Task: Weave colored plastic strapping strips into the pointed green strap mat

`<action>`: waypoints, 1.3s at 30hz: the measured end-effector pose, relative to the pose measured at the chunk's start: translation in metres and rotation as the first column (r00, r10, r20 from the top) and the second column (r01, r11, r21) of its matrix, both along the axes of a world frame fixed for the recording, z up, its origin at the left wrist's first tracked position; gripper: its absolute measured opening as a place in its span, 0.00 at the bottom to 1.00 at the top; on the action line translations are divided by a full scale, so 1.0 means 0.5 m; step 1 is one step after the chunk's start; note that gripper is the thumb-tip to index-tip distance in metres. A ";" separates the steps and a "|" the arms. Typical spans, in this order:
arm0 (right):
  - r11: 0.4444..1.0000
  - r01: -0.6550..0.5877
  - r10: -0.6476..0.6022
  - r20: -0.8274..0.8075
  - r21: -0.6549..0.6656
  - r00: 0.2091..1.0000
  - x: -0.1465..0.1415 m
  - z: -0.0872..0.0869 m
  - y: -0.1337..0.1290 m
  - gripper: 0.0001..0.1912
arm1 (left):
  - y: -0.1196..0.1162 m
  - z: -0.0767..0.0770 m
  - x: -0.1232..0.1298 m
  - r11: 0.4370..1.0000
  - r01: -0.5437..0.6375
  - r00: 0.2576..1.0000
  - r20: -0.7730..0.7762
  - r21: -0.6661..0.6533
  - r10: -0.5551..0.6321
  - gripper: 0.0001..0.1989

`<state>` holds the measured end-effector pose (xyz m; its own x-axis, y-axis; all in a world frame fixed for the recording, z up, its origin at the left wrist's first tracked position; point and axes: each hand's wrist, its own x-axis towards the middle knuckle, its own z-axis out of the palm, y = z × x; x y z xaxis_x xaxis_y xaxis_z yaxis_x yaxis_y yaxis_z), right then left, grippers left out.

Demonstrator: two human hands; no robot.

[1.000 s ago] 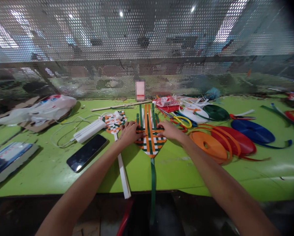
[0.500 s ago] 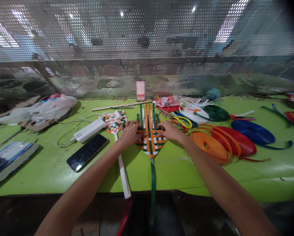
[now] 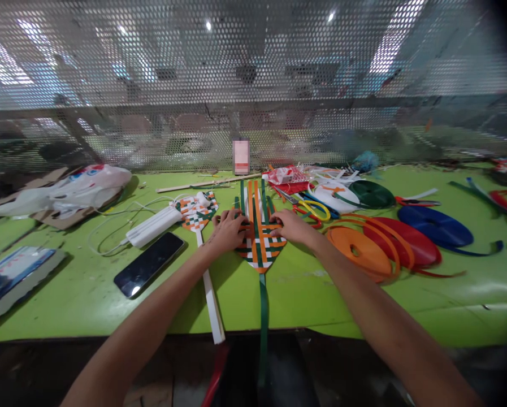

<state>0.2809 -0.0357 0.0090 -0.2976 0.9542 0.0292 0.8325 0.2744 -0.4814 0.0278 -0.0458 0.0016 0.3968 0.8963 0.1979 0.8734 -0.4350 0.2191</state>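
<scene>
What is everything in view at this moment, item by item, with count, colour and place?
woven strip piece: one, orange, green and white, table centre, under both hands
finished woven fan: one, same colours, white handle, left of it
phone: one, black, left of centre
power bank: one, white, cabled, behind the phone
plastic bag: one, white, far left
strip rolls: orange, red, blue, dark green, right side
scissors: one, yellow-handled, behind the right hand
table: one, green
mesh screen: one, grey, behind the table
left hand: pressing the weave's left edge
right hand: pressing its right edge
</scene>
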 end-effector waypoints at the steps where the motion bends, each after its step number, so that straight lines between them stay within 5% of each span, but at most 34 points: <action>1: 1.000 -0.002 0.002 0.000 0.002 1.000 0.000 -0.001 0.001 0.18 | 0.001 0.001 -0.001 1.000 0.003 1.000 0.001 0.006 -0.003 0.17; 9: 1.000 0.011 -0.012 -0.029 -0.028 1.000 0.001 0.005 -0.006 0.19 | -0.010 0.014 0.002 0.999 -0.001 0.999 -0.037 0.048 0.002 0.17; 15: 0.998 0.013 -0.018 -0.095 -0.056 0.995 0.012 -0.003 -0.008 0.29 | -0.013 0.013 0.002 0.997 0.011 1.000 -0.005 0.075 -0.010 0.14; 39: 0.994 0.047 -0.062 -0.161 -0.097 0.985 0.004 -0.001 -0.016 0.31 | -0.020 0.015 0.005 0.987 0.030 0.999 -0.023 0.157 -0.027 0.11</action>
